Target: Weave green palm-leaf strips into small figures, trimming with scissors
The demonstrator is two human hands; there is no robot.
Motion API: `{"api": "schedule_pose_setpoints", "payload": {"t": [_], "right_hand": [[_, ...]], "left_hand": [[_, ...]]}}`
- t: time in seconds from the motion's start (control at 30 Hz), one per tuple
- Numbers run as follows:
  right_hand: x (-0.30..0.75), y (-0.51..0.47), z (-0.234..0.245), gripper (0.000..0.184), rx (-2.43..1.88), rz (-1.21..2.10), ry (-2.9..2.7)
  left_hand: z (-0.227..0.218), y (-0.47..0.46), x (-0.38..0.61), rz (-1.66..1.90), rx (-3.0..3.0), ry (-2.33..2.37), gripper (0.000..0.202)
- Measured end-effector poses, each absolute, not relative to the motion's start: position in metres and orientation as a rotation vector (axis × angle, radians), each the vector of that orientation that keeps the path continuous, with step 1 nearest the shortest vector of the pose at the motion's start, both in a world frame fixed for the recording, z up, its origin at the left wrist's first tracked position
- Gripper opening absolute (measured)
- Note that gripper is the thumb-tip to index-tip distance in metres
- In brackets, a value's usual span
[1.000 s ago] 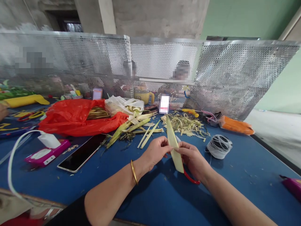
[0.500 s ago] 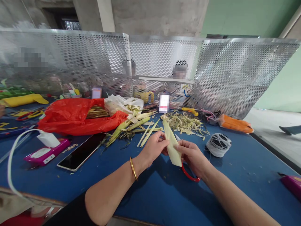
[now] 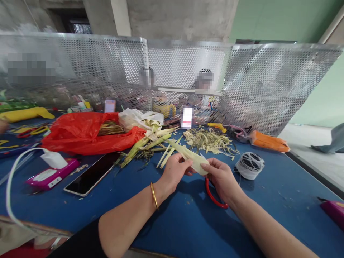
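Note:
Both my hands hold one pale green leaf strip (image 3: 191,158) over the blue table (image 3: 172,215). My left hand (image 3: 176,171), with a gold bangle at the wrist, pinches the strip's near-left side. Fingers of my right hand (image 3: 220,176) are closed on the strip's wider right end. The strip lies tilted, its pointed tip toward the far left. A red-handled pair of scissors (image 3: 213,195) lies on the table just under my right hand.
A red plastic bag (image 3: 80,133) with leaf stalks lies at the back left, leaf trimmings (image 3: 211,140) behind my hands, a spool of white thread (image 3: 249,165) at right. A phone (image 3: 92,174) and a pink device (image 3: 52,174) lie left. A perforated metal screen (image 3: 172,75) closes the back.
The leaf strip has swung from nearly upright to lying slanted, tip now toward the far left. Both hands kept their hold and shifted slightly.

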State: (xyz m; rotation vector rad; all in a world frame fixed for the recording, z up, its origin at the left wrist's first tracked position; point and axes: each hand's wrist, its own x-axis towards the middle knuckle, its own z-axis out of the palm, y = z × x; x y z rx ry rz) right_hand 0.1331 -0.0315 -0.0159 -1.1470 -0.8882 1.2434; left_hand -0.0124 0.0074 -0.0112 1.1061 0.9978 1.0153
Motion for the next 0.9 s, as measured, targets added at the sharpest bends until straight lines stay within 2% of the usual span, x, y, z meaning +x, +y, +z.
{"api": "schedule_pose_setpoints", "payload": {"t": [0.1, 0.2, 0.27, 0.4, 0.53, 0.63, 0.7, 0.77, 0.83, 0.9], "right_hand": [[0.136, -0.029, -0.016, 0.036, -1.117, 1.133, -0.835], [0.142, -0.027, -0.012, 0.033, -1.14, 0.976, -0.902], [0.145, -0.028, -0.007, 0.032, -1.152, 0.963, -0.977], [0.147, -0.031, -0.002, 0.03, -1.123, 1.062, -1.076], [0.148, -0.027, -0.005, 0.03, -1.186, 0.895, -1.025], [0.149, -0.025, -0.006, 0.025, -1.221, 0.848, -1.111], [0.148, -0.027, -0.006, 0.02, -1.225, 0.912, -1.294], [0.146, -0.029, -0.006, 0.016, -1.235, 0.969, -1.485], [0.145, -0.032, -0.006, 0.014, -1.273, 0.968, -1.587], [0.144, -0.032, -0.007, 0.016, -1.301, 0.994, -1.555]], "left_hand": [[-0.011, 0.004, -0.011, 0.911, 1.118, 0.996, 0.008], [-0.009, 0.0, -0.015, 0.856, 1.336, 1.034, 0.036], [-0.005, -0.003, -0.02, 1.065, 1.627, 1.105, 0.047], [0.004, -0.007, -0.032, 1.603, 1.964, 1.248, 0.044], [0.006, -0.007, -0.037, 1.78, 1.908, 1.19, 0.04], [0.006, -0.003, -0.035, 1.819, 2.164, 1.119, 0.021], [0.005, 0.001, -0.034, 1.667, 2.361, 1.084, 0.022], [0.004, 0.005, -0.033, 1.299, 2.43, 1.061, 0.026], [0.001, 0.008, -0.032, 0.896, 2.31, 1.019, 0.027], [-0.003, 0.01, -0.031, 0.7, 2.096, 0.99, 0.027]]}}
